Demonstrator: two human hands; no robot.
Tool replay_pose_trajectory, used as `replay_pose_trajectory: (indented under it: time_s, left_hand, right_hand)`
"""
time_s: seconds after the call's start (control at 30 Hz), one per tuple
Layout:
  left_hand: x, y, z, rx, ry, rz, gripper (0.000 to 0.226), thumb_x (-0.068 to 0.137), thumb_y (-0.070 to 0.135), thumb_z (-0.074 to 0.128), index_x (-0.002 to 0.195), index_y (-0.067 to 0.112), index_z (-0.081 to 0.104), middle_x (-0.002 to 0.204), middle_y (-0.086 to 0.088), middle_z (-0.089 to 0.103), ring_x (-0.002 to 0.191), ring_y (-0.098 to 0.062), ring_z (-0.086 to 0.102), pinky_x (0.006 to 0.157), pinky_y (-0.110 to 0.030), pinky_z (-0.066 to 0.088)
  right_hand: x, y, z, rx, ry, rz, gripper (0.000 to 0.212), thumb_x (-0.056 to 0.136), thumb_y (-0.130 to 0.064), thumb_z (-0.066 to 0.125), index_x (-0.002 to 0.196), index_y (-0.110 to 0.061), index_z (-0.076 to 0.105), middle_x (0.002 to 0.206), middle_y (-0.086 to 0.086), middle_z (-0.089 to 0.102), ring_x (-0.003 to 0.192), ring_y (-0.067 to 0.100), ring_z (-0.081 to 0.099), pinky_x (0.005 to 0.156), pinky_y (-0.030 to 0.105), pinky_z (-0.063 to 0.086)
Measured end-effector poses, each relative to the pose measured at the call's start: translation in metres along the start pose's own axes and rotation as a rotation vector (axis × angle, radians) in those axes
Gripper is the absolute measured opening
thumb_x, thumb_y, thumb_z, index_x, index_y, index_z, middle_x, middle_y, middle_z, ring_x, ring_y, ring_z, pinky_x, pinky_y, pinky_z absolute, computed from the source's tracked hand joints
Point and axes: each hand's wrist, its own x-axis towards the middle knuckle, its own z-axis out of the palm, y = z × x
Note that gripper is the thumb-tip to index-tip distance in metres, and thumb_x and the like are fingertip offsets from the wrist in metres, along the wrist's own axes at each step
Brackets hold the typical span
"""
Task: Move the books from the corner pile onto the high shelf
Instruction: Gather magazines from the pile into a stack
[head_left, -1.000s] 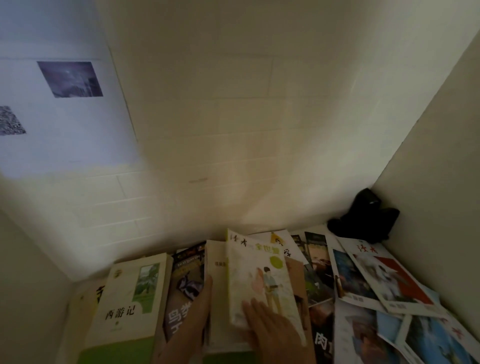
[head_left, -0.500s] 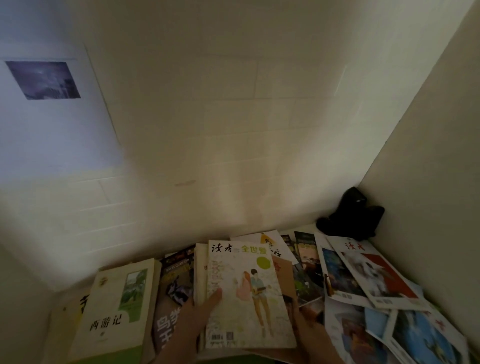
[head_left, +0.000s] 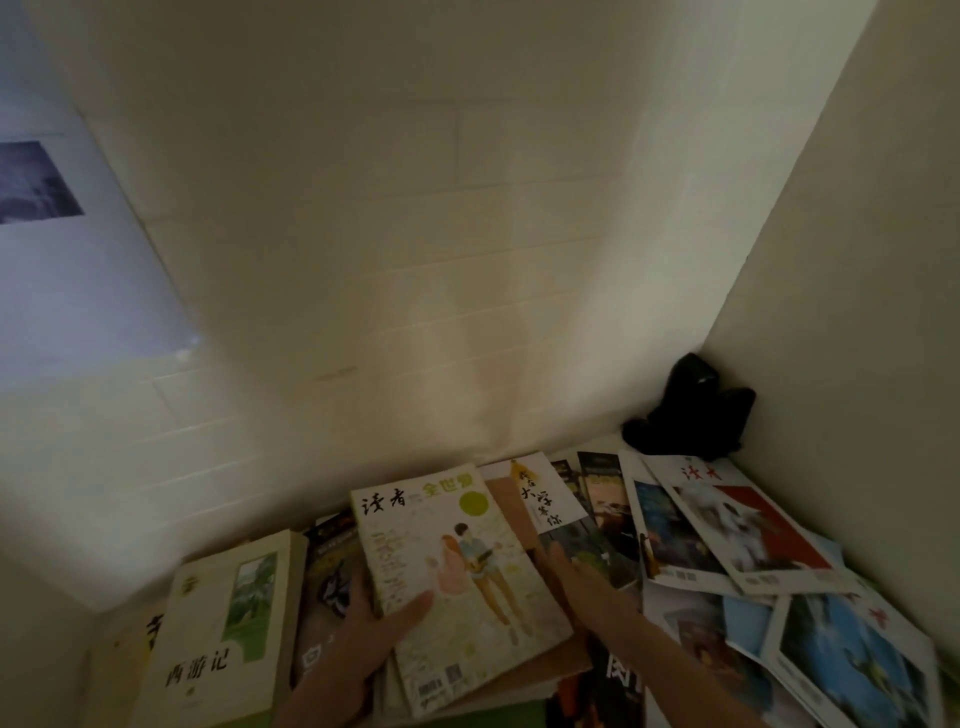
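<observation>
A pale magazine with an illustrated couple on its cover (head_left: 457, 571) lies on top of a brown book and others in the pile. My left hand (head_left: 371, 626) holds its left edge, thumb lying across the cover. My right hand (head_left: 582, 584) sits at its right edge with fingers straight, tips tucked under the side. A thick cream book with a green picture (head_left: 228, 629) lies to the left. A dark-covered book (head_left: 327, 566) shows between the two.
Several overlapping magazines (head_left: 727, 535) spread to the right, up to the side wall. A black object (head_left: 691, 410) sits in the back corner. A white tiled wall rises behind, with a paper sheet (head_left: 67, 260) stuck at the left.
My right hand came off the magazine cover and moved to its right edge. My left hand shifted onto its left edge with the thumb on the cover. The magazine turned slightly.
</observation>
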Motion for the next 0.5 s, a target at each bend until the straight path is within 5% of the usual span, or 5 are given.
replay_pose_trajectory:
  time_s: [0.1, 0.23, 0.33, 0.43, 0.5]
  left_hand:
    - [-0.012, -0.001, 0.005, 0.007, 0.015, 0.132, 0.114, 0.071, 0.020, 0.081, 0.147, 0.050, 0.002, 0.135, -0.005, 0.048, 0.109, -0.034, 0.058, 0.080, -0.048, 0.055]
    - [-0.016, 0.003, 0.002, 0.106, -0.130, 0.089, 0.131, 0.032, 0.038, 0.097, 0.139, 0.046, 0.022, 0.125, -0.007, 0.060, 0.103, -0.033, 0.065, 0.084, -0.053, 0.055]
    - [-0.024, 0.000, 0.008, 0.212, -0.104, 0.301, 0.126, 0.049, 0.034, 0.093, 0.142, 0.053, 0.010, 0.135, 0.006, 0.051, 0.114, -0.022, 0.059, 0.084, -0.041, 0.057]
    - [-0.038, -0.008, 0.014, 0.273, -0.099, 0.579, 0.116, 0.070, 0.031, 0.083, 0.133, 0.068, -0.007, 0.144, 0.030, 0.031, 0.125, -0.003, 0.049, 0.089, -0.029, 0.055]
    - [-0.048, -0.009, 0.014, 0.232, -0.116, 0.655, 0.118, 0.072, 0.023, 0.082, 0.134, 0.069, -0.007, 0.140, 0.036, 0.038, 0.121, -0.001, 0.054, 0.087, -0.033, 0.056]
  right_hand:
    - [0.003, 0.011, 0.003, 0.006, -0.170, -0.011, 0.041, 0.098, -0.038, 0.051, 0.133, -0.016, 0.052, 0.122, -0.001, 0.062, 0.096, 0.009, 0.063, 0.092, 0.028, 0.053]
    - [0.009, 0.027, 0.003, 0.238, -0.348, -0.025, 0.055, 0.095, -0.012, 0.057, 0.140, -0.034, 0.036, 0.127, -0.007, 0.056, 0.106, 0.013, 0.062, 0.083, 0.028, 0.057]
    - [0.010, 0.023, 0.006, 0.308, -0.398, -0.026, 0.076, 0.078, 0.007, 0.059, 0.141, -0.032, 0.041, 0.123, -0.006, 0.062, 0.109, 0.018, 0.063, 0.087, 0.039, 0.057]
    - [0.011, 0.021, 0.010, 0.476, -0.299, -0.035, 0.059, 0.076, -0.003, 0.077, 0.129, -0.019, 0.054, 0.112, 0.003, 0.069, 0.097, 0.024, 0.069, 0.082, 0.042, 0.058]
    - [0.008, 0.020, 0.011, 0.548, -0.240, -0.044, 0.059, 0.067, -0.025, 0.084, 0.120, -0.021, 0.057, 0.109, 0.005, 0.071, 0.094, 0.026, 0.071, 0.081, 0.043, 0.058]
